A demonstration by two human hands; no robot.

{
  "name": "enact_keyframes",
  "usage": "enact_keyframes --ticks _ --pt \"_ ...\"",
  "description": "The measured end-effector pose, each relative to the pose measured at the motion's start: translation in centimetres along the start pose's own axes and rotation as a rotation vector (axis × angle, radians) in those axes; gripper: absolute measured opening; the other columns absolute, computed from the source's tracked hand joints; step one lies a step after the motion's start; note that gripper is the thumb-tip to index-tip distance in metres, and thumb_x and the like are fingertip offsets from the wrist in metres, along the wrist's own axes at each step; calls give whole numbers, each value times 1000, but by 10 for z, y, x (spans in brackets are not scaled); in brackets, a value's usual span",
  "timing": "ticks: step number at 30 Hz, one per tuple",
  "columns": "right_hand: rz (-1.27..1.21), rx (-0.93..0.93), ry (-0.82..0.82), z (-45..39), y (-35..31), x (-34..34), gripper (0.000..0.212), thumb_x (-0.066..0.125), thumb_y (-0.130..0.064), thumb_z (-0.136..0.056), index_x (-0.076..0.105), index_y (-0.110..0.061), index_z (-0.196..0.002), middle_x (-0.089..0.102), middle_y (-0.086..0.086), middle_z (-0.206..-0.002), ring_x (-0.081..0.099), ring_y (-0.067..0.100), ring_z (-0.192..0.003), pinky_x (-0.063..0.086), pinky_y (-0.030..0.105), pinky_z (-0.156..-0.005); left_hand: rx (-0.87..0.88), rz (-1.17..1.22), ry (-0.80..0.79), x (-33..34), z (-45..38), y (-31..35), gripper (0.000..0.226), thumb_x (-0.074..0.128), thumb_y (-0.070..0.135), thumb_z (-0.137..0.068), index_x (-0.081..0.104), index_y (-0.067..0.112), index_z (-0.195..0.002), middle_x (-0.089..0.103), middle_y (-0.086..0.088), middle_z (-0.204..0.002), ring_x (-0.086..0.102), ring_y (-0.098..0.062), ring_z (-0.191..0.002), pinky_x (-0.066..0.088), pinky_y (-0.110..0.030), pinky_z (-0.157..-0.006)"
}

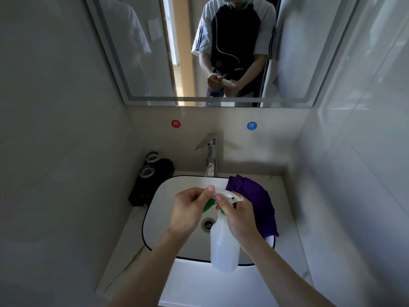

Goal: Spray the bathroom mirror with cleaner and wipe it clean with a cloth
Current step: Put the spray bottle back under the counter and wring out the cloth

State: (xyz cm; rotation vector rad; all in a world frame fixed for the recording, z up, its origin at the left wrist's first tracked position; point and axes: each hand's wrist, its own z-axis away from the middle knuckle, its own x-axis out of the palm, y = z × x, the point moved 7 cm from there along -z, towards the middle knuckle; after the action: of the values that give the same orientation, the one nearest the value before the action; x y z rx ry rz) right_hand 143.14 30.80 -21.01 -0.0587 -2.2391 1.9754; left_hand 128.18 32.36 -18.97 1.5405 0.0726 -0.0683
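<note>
A translucent white spray bottle [223, 244] with a white head and green trigger hangs over the sink basin [159, 209]. My right hand [238, 216] grips its neck. My left hand [188, 209] pinches the front end of the spray head with thumb and fingertips. A purple cloth [256, 200] lies draped over the basin's right rim, just behind my right hand. The mirror [155, 52] hangs on the wall above the sink and reflects a person holding the bottle.
A chrome tap [210, 154] stands behind the basin. A black tray with two cups [150, 173] sits at the counter's left. Red [176, 124] and blue [251, 125] round stickers mark the wall. Tiled walls close in on both sides.
</note>
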Motion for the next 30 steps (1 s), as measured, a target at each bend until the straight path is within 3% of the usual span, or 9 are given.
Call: enact_keyframes --ticks 3,9,14,16,20,23,26,30 --pt "9 -13 4 1 -1 1 17 69 -54 -79 77 -40 -76 74 -2 -71 68 5 -68 50 15 -63 7 -48 40 -1 -1 0 52 68 44 -96 60 8 -58 50 2 -54 41 -9 -51 35 -15 -48" --pt "3 4 36 -1 0 1 21 71 -55 -77 77 -36 -73 73 0 -69 67 6 -65 50 16 -61 31 -57 -14 -3 -4 2 30 66 27 -100 78 7 -79 65 -4 -64 52 -6 -56 44 -18 -55" --pt "12 -10 38 0 1 2 14 71 -39 -85 78 -40 -74 73 -2 -70 67 5 -67 51 17 -63 10 -20 29 -1 0 2 60 62 43 -100 56 -6 -65 46 -2 -57 39 -9 -52 35 -14 -49" --pt "19 -17 39 -1 1 1 16 69 -36 -87 78 -41 -75 74 -3 -71 67 4 -68 51 16 -63 28 -50 58 0 -1 5 62 63 43 -99 49 -2 -59 42 1 -53 36 -8 -49 32 -14 -47" --pt "9 -5 52 -3 4 0 17 73 -31 -91 78 -33 -75 74 2 -73 67 8 -68 52 19 -62 65 -124 43 -1 -2 10 48 65 35 -100 61 5 -63 51 9 -51 43 -6 -50 36 -16 -50" --pt "-2 0 61 -2 6 0 16 76 -38 -88 78 -32 -74 73 7 -74 67 11 -68 51 23 -62 74 -129 21 -3 1 11 34 65 28 -101 71 14 -71 60 14 -54 50 1 -52 40 -12 -52" --pt "-1 -9 50 -2 4 3 13 72 -37 -86 78 -36 -75 73 9 -75 66 10 -68 51 23 -62 16 -114 51 -3 3 9 48 64 35 -101 62 4 -65 49 9 -51 41 -6 -49 34 -13 -48" --pt "-7 -24 49 -1 4 1 17 74 -36 -89 76 -27 -74 71 16 -77 66 14 -68 51 26 -62 26 -152 117 1 5 15 58 64 42 -100 45 9 -56 36 5 -49 32 -9 -48 28 -17 -46"
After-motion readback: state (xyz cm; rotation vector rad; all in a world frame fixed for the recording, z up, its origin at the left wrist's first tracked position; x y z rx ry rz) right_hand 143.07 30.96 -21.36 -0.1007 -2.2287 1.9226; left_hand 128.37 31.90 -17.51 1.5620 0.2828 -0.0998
